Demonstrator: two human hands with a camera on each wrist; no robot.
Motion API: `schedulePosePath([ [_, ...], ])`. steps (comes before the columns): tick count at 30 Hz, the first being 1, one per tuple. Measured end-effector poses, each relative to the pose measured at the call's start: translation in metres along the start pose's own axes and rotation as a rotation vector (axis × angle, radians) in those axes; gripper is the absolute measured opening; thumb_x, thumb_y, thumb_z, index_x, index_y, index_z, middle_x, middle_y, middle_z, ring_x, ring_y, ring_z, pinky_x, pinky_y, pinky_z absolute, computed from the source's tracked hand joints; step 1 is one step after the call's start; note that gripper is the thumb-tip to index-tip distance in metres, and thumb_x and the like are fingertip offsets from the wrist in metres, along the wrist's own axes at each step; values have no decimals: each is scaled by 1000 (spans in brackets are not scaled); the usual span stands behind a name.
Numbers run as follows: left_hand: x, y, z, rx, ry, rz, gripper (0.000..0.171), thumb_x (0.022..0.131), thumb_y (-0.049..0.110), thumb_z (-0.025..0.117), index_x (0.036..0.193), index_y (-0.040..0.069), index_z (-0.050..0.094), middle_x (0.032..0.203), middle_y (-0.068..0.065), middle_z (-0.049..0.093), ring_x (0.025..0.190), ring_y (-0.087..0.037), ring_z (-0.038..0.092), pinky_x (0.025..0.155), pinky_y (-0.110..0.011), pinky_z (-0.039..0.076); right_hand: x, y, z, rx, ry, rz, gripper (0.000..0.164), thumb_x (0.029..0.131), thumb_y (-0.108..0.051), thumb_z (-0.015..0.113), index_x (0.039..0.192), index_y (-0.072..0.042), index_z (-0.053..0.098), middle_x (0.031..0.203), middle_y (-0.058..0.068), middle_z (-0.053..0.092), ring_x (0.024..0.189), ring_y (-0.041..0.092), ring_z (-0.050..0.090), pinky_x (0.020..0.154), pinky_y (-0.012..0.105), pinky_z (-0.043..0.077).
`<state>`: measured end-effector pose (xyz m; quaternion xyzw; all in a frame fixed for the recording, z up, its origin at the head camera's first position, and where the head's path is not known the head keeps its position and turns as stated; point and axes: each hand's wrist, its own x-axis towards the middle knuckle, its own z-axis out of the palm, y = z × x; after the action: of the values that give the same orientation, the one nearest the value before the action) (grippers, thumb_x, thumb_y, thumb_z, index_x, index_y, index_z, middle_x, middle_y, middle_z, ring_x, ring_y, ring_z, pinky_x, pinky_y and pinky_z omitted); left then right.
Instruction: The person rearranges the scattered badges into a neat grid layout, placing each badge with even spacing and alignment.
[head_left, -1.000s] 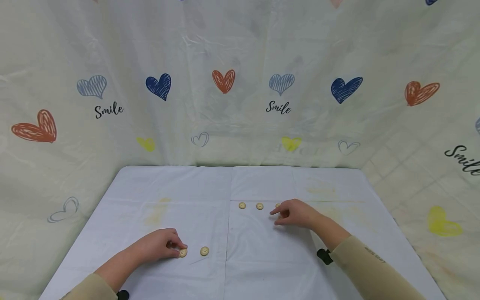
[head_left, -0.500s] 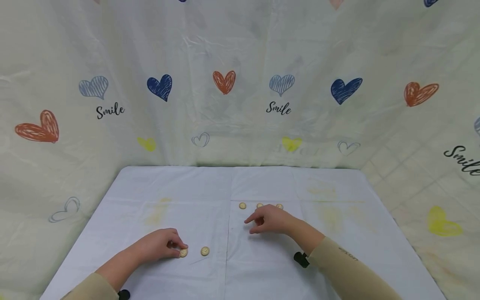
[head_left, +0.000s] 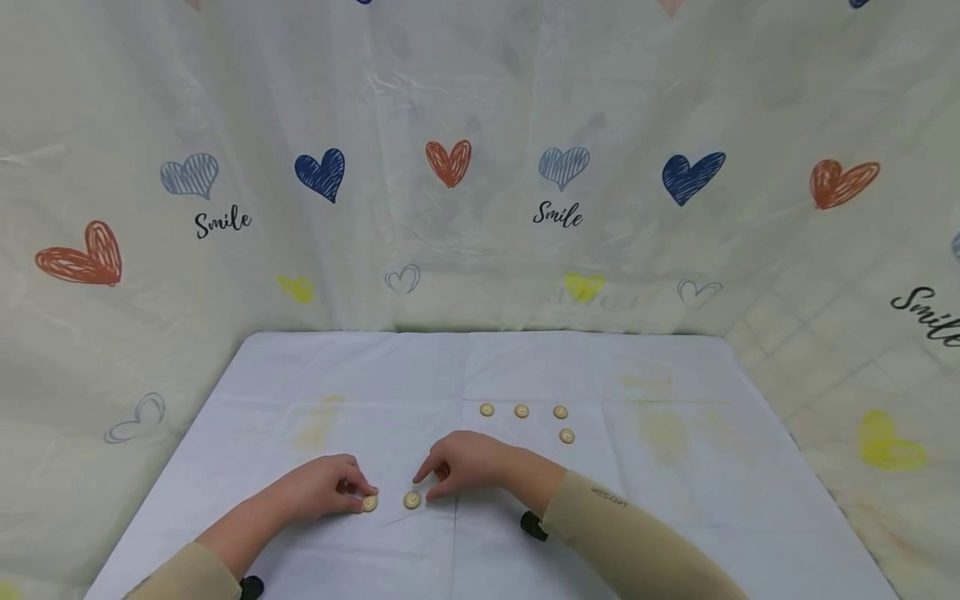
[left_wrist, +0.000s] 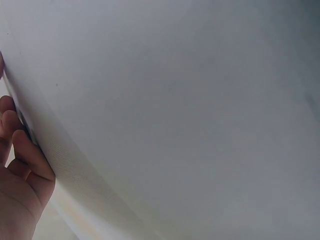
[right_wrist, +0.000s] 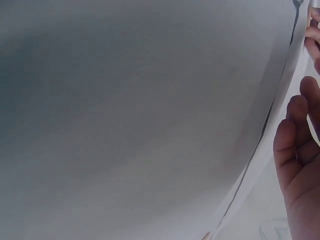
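Observation:
Low on the left in the head view, my left hand (head_left: 322, 490) holds a round tan button (head_left: 370, 502) at its edge between thumb and forefinger on the white cloth. Just right of it lies a second button (head_left: 412, 500). My right hand (head_left: 476, 462) hovers beside that one, thumb and forefinger spread, with a small gap to it. Curled fingers of my left hand (left_wrist: 25, 185) show at the edge of the left wrist view, where no button is seen. The right wrist view has my right hand's relaxed fingers (right_wrist: 286, 150); its button is hidden there.
Farther back lie a left button (head_left: 487, 410), a middle button (head_left: 521, 411) and a right button (head_left: 560, 412) in a row. One more button (head_left: 567, 436) lies just in front of the right one. A heart-printed curtain (head_left: 495, 242) rises behind the white tablecloth (head_left: 660, 517).
My right hand has swept left and nearer from the far row to the near right button. The button in front of the row is now uncovered. The left hand stays put.

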<state>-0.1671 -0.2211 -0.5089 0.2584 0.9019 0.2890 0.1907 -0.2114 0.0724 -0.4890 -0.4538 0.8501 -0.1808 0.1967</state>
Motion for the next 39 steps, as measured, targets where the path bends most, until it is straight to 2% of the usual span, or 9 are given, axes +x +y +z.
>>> schedulePosePath([
  [10, 2, 1, -2, -3, -13, -1, 19, 83, 32, 80, 102, 30, 79, 85, 17, 57, 77, -2, 51, 70, -25, 46, 19, -3, 10, -32, -41, -17, 26, 86, -38, 78, 112, -32, 77, 69, -17, 56, 64, -2, 48, 63, 15, 40],
  [17, 1, -2, -2, -13, -15, 6, 18, 83, 32, 80, 101, 32, 79, 86, 17, 58, 78, -1, 52, 71, -25, 47, 25, -10, 11, -79, -88, 6, 25, 86, -37, 78, 111, -34, 77, 72, -19, 57, 68, -1, 49, 65, 16, 39],
  [22, 2, -2, -2, -20, -19, 9, 19, 83, 30, 81, 102, 31, 79, 86, 17, 58, 78, -1, 52, 71, -25, 47, 25, -15, 11, -147, -108, 19, 25, 87, -38, 77, 112, -35, 76, 75, -22, 58, 69, -1, 48, 66, 17, 39],
  [28, 2, 0, -3, -21, -18, 9, 19, 83, 30, 81, 102, 31, 79, 86, 17, 58, 78, -1, 53, 71, -25, 47, 26, -18, 11, -276, -106, -34, 24, 89, -40, 74, 112, -35, 76, 90, -25, 65, 74, -3, 50, 72, 16, 41],
  [32, 2, 1, -3, -20, -18, 12, 19, 83, 31, 81, 102, 31, 79, 86, 17, 58, 78, -1, 53, 71, -25, 47, 25, -18, 10, -320, -100, -48, 23, 89, -41, 73, 112, -37, 76, 97, -25, 68, 82, -8, 54, 77, 16, 44],
  [39, 3, -1, -2, -18, -16, 8, 19, 83, 31, 81, 102, 30, 79, 86, 17, 58, 78, -1, 52, 71, -25, 47, 25, -18, 9, -392, -113, -68, 26, 89, -46, 72, 114, -39, 75, 97, -25, 67, 83, -9, 55, 75, 15, 44],
])
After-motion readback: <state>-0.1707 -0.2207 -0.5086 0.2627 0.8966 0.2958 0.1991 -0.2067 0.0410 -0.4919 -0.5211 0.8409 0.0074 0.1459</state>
